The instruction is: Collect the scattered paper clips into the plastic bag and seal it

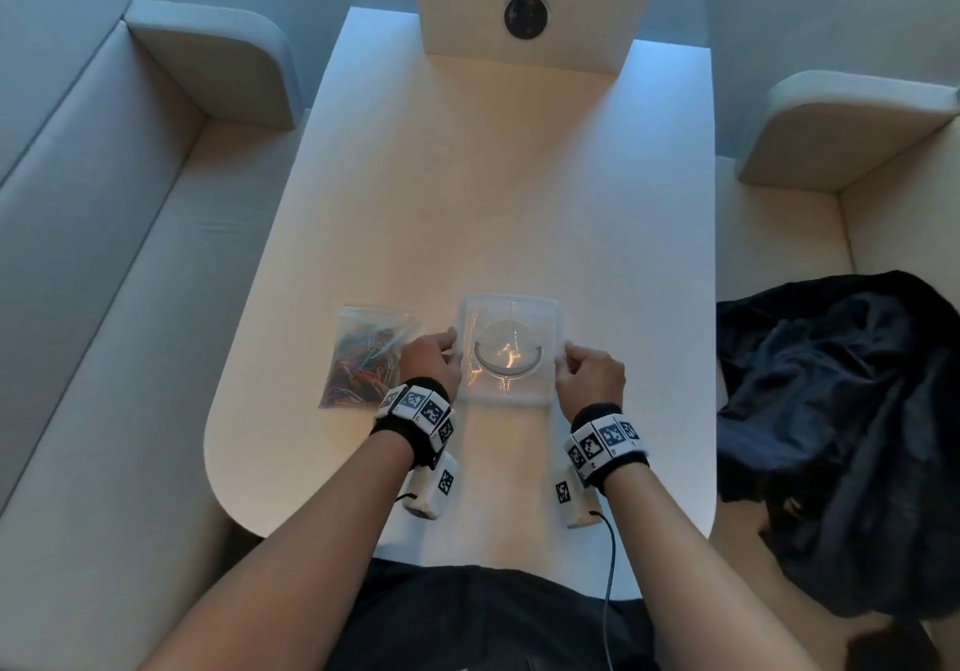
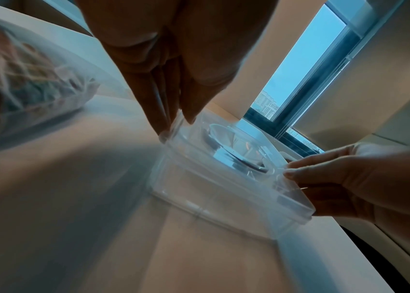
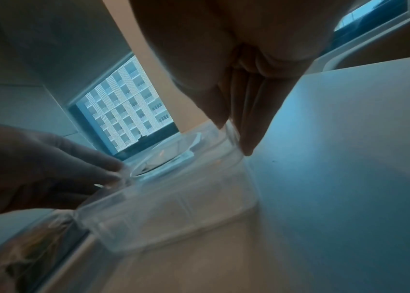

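Observation:
A clear plastic bag (image 1: 366, 358) filled with coloured paper clips lies on the white table (image 1: 519, 202), left of centre. Beside it stands a clear square plastic box (image 1: 509, 353) with a round moulded lid. My left hand (image 1: 451, 345) pinches the box's left rim and my right hand (image 1: 567, 356) pinches its right rim. The left wrist view shows my left hand (image 2: 176, 123) with fingertips on the box (image 2: 224, 188), and the bag (image 2: 18, 83) blurred at the left. In the right wrist view my right hand (image 3: 234, 134) grips the box (image 3: 174, 198). No loose clips show on the table.
A dark jacket (image 1: 841, 436) lies on the sofa seat to the right. Another sofa (image 1: 104, 254) runs along the left. An upright panel (image 1: 524, 10) with two round dark sockets stands at the table's far end. A cable (image 1: 610, 566) hangs from my right wrist.

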A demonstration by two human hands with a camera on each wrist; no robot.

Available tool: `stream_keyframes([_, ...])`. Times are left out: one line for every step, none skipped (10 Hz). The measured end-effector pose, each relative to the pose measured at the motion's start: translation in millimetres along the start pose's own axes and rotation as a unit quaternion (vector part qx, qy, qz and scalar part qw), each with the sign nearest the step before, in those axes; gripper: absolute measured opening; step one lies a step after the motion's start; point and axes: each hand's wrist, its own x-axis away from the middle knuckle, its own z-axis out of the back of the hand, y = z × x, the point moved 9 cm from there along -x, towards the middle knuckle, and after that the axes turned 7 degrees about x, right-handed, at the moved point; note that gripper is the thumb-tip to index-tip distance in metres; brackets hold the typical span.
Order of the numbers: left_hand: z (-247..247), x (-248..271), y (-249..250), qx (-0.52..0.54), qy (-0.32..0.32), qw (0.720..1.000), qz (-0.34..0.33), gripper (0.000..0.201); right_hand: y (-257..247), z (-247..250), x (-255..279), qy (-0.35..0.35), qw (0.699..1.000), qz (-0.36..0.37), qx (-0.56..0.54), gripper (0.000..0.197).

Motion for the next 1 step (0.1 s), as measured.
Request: stream_keyframes([4.7,0.7,1.5,-0.006,-0.01,1.0,0.0,0.046,0.8,6.2,-12.8,-0.035,0.998,-0.049,-0.004,0.023])
